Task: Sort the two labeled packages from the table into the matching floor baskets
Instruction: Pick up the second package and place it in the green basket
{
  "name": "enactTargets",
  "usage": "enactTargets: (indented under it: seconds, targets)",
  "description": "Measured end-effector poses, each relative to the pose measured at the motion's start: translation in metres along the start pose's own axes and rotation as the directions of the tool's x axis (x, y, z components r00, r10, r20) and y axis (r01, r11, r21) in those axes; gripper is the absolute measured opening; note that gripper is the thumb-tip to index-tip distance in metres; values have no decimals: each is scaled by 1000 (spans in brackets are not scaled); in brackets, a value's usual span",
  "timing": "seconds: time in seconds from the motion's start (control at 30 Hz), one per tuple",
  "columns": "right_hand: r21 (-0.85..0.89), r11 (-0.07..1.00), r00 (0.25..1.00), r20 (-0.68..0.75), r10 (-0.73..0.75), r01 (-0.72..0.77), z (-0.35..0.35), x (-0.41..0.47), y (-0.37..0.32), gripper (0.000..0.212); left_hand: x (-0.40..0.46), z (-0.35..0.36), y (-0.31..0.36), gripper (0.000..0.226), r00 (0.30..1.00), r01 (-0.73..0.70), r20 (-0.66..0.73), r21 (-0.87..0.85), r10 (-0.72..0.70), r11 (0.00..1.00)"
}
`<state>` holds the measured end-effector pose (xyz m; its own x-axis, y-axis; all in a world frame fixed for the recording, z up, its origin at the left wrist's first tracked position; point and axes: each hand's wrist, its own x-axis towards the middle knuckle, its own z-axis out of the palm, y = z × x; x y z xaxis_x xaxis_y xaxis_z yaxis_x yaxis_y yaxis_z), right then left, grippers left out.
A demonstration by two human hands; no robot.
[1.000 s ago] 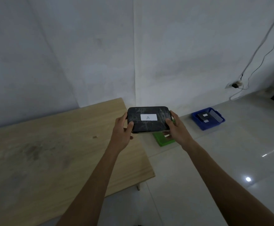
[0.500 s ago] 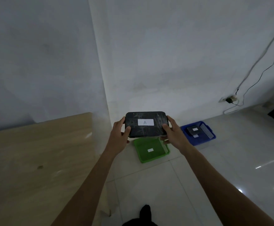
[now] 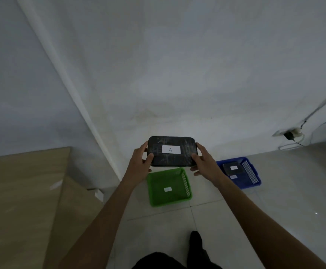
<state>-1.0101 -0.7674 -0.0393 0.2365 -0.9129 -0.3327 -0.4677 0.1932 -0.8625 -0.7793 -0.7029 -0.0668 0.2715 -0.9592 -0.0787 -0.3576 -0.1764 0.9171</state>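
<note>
Both hands, left hand [image 3: 141, 165] and right hand [image 3: 204, 163], clamp the ends of the black rectangular package labelled A [image 3: 171, 151], held in the air over the green plastic floor basket [image 3: 157, 199]. The second sorting step seems underway; next it needs lowering in, if labels match.

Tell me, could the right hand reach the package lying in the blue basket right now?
Probably not: the right hand is gripping the black package, and the blue basket sits down on the floor.
</note>
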Motion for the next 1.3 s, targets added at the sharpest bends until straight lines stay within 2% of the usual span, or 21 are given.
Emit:
enactTargets:
  seconds: [0.17,0.33,0.63,0.83,1.1,1.3]
  targets:
    - [-65,997,995,96,33,-27,-31,57,18,52,26,48,3,53,987,133,-88,-29,-135,991]
    - [-106,992,983,159,88,-72,-39,100,38,55,51,77,-9,54,956,263,-116,-71,-270,962]
    - [-159,977,961,214,173,-141,-9,170,105,56,94,113,-96,55,904,420,-81,3,-419,907]
    - [-202,962,951,211,227,-185,46,234,224,61,121,164,-216,54,866,497,-58,4,-496,868]
    - [-341,934,971,164,173,-109,140,332,445,65,156,267,-450,58,859,510,-42,-12,-510,860]
    - [-343,936,967,199,158,-82,190,385,553,71,173,314,-571,62,862,502,41,69,-505,862]
